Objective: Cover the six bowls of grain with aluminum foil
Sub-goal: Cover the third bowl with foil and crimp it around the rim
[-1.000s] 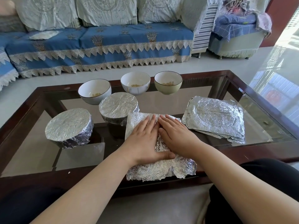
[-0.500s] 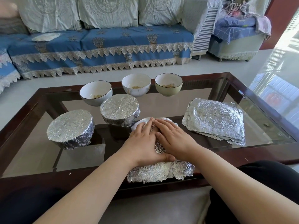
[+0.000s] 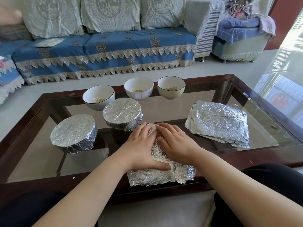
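Note:
A foil sheet (image 3: 160,175) lies draped over a bowl at the table's near edge; the bowl itself is hidden. My left hand (image 3: 141,146) and my right hand (image 3: 177,143) press flat on top of the sheet, fingertips folding its far edge down. Two foil-covered bowls stand to the left, one (image 3: 73,131) nearer and one (image 3: 122,113) further back. Three open bowls with grain stand behind: a white one (image 3: 98,97), a second white one (image 3: 138,88) and a cream one (image 3: 171,87).
A stack of foil sheets (image 3: 218,122) lies at the right on the glass coffee table (image 3: 262,112) with its dark wood frame. A blue-covered sofa (image 3: 105,53) runs behind the table, and an armchair (image 3: 239,41) stands at the back right.
The far corners of the foil sheet have been folded down over the bowl. Both hands slid slightly forward and closer together on top of it.

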Demonstrator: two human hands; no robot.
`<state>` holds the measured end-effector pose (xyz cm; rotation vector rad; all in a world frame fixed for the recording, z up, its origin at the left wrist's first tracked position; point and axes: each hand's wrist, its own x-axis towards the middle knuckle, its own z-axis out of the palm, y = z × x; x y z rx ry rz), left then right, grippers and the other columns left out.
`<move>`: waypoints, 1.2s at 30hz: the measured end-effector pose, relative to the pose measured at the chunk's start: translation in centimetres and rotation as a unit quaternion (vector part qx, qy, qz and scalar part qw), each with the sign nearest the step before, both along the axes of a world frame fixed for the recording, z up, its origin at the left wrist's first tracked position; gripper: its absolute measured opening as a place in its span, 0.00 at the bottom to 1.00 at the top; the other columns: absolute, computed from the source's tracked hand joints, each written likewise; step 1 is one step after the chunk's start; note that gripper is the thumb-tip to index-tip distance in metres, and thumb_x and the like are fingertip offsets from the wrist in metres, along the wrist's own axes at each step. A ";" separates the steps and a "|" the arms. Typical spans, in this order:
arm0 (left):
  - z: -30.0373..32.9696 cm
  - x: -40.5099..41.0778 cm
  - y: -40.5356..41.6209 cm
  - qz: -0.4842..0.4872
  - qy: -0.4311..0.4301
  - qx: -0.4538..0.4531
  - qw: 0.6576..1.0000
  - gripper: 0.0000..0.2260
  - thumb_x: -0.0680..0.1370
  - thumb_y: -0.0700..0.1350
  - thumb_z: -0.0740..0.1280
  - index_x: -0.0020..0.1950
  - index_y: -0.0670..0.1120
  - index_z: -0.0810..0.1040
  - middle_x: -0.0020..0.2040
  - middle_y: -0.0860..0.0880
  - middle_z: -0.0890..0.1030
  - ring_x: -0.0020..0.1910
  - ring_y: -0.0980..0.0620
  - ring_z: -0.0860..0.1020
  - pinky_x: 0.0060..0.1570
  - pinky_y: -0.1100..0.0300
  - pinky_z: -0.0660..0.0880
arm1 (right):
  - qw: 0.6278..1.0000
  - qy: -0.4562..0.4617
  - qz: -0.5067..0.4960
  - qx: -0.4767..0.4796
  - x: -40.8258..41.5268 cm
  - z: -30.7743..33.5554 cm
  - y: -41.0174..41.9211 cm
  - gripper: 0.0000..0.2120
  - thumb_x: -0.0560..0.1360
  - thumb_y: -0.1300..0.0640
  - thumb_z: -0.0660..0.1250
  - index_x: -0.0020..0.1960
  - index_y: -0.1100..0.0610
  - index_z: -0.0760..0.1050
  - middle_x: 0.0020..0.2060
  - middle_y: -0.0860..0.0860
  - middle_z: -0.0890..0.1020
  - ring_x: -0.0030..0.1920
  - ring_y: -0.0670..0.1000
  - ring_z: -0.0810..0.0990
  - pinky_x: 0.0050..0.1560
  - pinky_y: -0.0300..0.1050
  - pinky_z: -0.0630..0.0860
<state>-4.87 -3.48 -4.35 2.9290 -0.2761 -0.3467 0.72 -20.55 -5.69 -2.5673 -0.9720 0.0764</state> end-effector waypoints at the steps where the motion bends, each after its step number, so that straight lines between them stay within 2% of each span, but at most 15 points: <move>1: 0.1 0.1 0.0 0.000 0.002 -0.006 1.000 0.60 0.60 0.82 0.60 0.81 0.53 0.40 0.80 0.54 0.38 0.78 0.52 0.35 0.78 0.50 0.41 | 1.000 0.001 0.000 -0.001 0.0 0.0 0.0 0.32 0.79 0.39 0.44 0.77 0.54 0.59 0.75 0.50 0.64 0.72 0.53 0.63 0.74 0.47 0.58; 4: 0.1 0.2 0.0 0.000 -0.001 -0.025 1.000 0.59 0.60 0.80 0.63 0.80 0.53 0.43 0.79 0.56 0.41 0.79 0.51 0.42 0.78 0.51 0.48 | 1.000 0.003 0.000 -0.003 0.0 -0.1 0.0 0.33 0.78 0.39 0.43 0.77 0.54 0.59 0.75 0.50 0.64 0.72 0.53 0.63 0.73 0.47 0.59; 7: -0.4 0.1 0.0 0.003 -0.009 -0.032 0.999 0.58 0.61 0.80 0.62 0.80 0.54 0.43 0.79 0.57 0.40 0.79 0.52 0.42 0.78 0.49 0.50 | 1.000 0.006 -0.005 0.003 0.0 -0.2 0.0 0.36 0.75 0.38 0.40 0.77 0.53 0.60 0.74 0.49 0.65 0.71 0.53 0.64 0.73 0.48 0.60; 11: -0.7 -0.4 0.0 0.018 -0.011 -0.048 0.999 0.57 0.62 0.79 0.63 0.81 0.55 0.42 0.79 0.58 0.37 0.79 0.52 0.39 0.78 0.48 0.48 | 0.999 0.021 -0.012 0.034 -0.2 -0.1 0.0 0.36 0.75 0.35 0.41 0.77 0.51 0.60 0.75 0.48 0.64 0.73 0.51 0.63 0.73 0.46 0.58; 13: -0.6 -0.6 -0.1 0.023 -0.007 -0.053 0.998 0.56 0.63 0.78 0.64 0.81 0.55 0.44 0.79 0.60 0.36 0.79 0.51 0.39 0.78 0.47 0.49 | 0.997 0.055 -0.007 0.048 -0.6 0.2 -0.6 0.37 0.75 0.30 0.46 0.78 0.48 0.56 0.77 0.46 0.58 0.76 0.49 0.57 0.75 0.47 0.55; 15: -0.7 -0.7 0.0 0.021 -0.013 -0.052 0.998 0.55 0.62 0.79 0.63 0.81 0.54 0.46 0.79 0.60 0.37 0.79 0.51 0.40 0.78 0.46 0.51 | 0.995 0.095 0.007 0.032 -1.1 1.0 -1.6 0.44 0.68 0.24 0.51 0.79 0.44 0.51 0.79 0.44 0.50 0.78 0.48 0.51 0.76 0.48 0.51; 18: -0.7 -0.6 0.0 0.013 -0.023 -0.045 0.999 0.56 0.61 0.80 0.60 0.81 0.52 0.47 0.80 0.58 0.38 0.79 0.51 0.41 0.77 0.45 0.51 | 0.993 0.117 0.025 -0.006 -1.3 1.7 -2.8 0.54 0.58 0.21 0.55 0.79 0.42 0.48 0.79 0.42 0.43 0.78 0.48 0.46 0.76 0.47 0.45; 23: -0.3 -0.8 0.4 0.006 0.003 -0.055 0.998 0.58 0.60 0.81 0.58 0.81 0.55 0.43 0.79 0.61 0.35 0.79 0.51 0.40 0.77 0.45 0.51 | 0.989 0.140 0.043 -0.004 -1.4 1.4 -3.3 0.58 0.54 0.20 0.59 0.78 0.40 0.44 0.78 0.40 0.39 0.79 0.48 0.44 0.76 0.48 0.46; 27: -0.5 -0.9 0.7 0.005 0.001 -0.067 0.998 0.57 0.62 0.79 0.63 0.81 0.55 0.42 0.78 0.62 0.35 0.79 0.55 0.40 0.78 0.46 0.51 | 0.985 0.160 0.048 0.042 -1.5 0.5 -3.7 0.60 0.56 0.22 0.65 0.78 0.38 0.38 0.77 0.38 0.38 0.78 0.45 0.46 0.76 0.50 0.55; 30: -0.5 -1.0 0.7 0.005 -0.011 -0.089 0.996 0.55 0.64 0.76 0.68 0.81 0.55 0.44 0.79 0.62 0.36 0.78 0.56 0.40 0.78 0.47 0.51 | 0.985 0.155 0.050 0.056 -1.7 0.0 -3.7 0.61 0.57 0.24 0.67 0.77 0.38 0.35 0.77 0.37 0.37 0.77 0.43 0.48 0.75 0.47 0.57; 33: -0.8 -1.1 1.0 0.007 -0.018 -0.144 0.989 0.55 0.63 0.73 0.72 0.81 0.58 0.46 0.79 0.63 0.37 0.79 0.57 0.42 0.78 0.49 0.51 | 0.986 0.149 0.050 0.062 -1.6 -0.3 -3.7 0.61 0.58 0.26 0.70 0.77 0.38 0.35 0.77 0.39 0.37 0.76 0.41 0.48 0.73 0.42 0.55; 36: -1.4 -1.4 1.5 0.012 -0.038 -0.227 0.973 0.56 0.61 0.70 0.75 0.79 0.63 0.46 0.78 0.64 0.39 0.78 0.61 0.46 0.77 0.54 0.53 | 0.987 0.136 0.046 0.067 -1.6 -0.6 -3.9 0.59 0.59 0.29 0.72 0.77 0.38 0.37 0.78 0.41 0.41 0.73 0.37 0.51 0.71 0.37 0.54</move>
